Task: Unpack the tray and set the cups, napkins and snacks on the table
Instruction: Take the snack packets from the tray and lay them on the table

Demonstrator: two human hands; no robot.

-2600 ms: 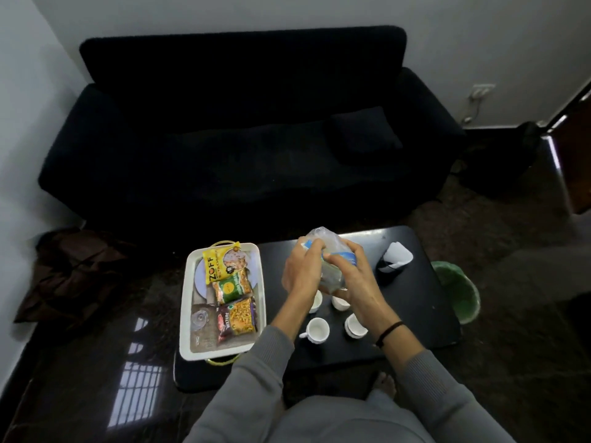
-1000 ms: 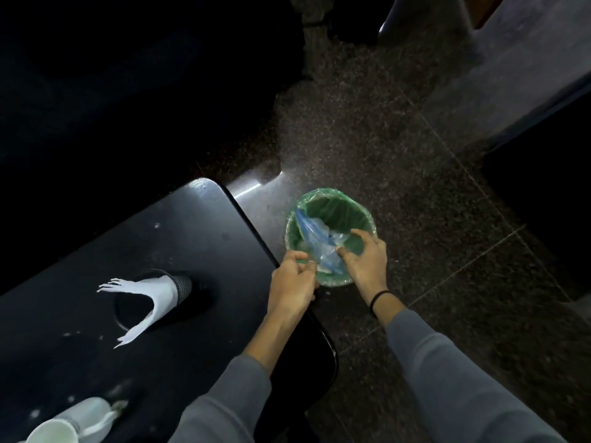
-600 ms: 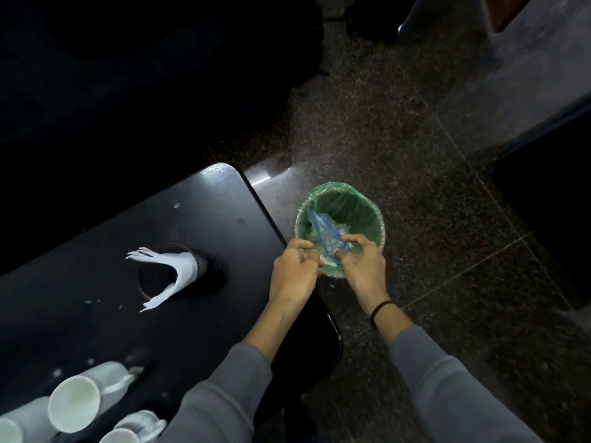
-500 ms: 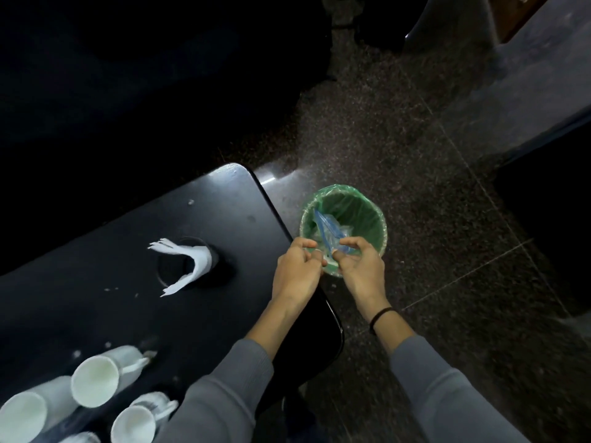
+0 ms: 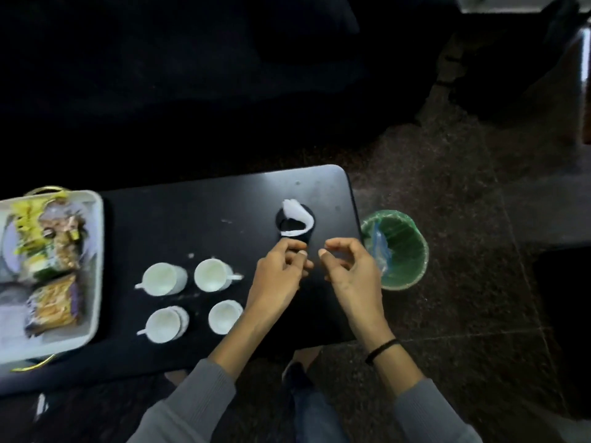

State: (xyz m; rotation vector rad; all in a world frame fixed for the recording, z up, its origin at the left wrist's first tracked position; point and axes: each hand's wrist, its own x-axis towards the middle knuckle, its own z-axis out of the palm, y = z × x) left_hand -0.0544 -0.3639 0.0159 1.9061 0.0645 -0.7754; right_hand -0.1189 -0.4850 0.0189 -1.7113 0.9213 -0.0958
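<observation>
A white tray (image 5: 98, 270) stands at the left end of the black table (image 5: 192, 219). In it lie snack packets, a yellow one (image 5: 28, 230) at the back and an orange one (image 5: 55, 304) nearer me. Several white cups (image 5: 212, 275) stand on the table to the right of the tray. A black holder with white napkins (image 5: 295, 215) stands near the table's right end. My left hand (image 5: 281, 273) hovers just in front of that holder, fingers loosely curled and holding nothing. My right hand (image 5: 350, 270) is beside it, fingers apart and empty.
A green-lined bin (image 5: 407, 257) stands on the floor right of the table, with a crumpled blue-and-clear plastic wrapper (image 5: 379, 243) inside. A black sofa (image 5: 160, 75) runs behind the table. My knees are below the table's front edge.
Both hands have let go of the plastic wrapper into the bin and moved left over the table, now empty. My view swung left, so the cups and tray show again.
</observation>
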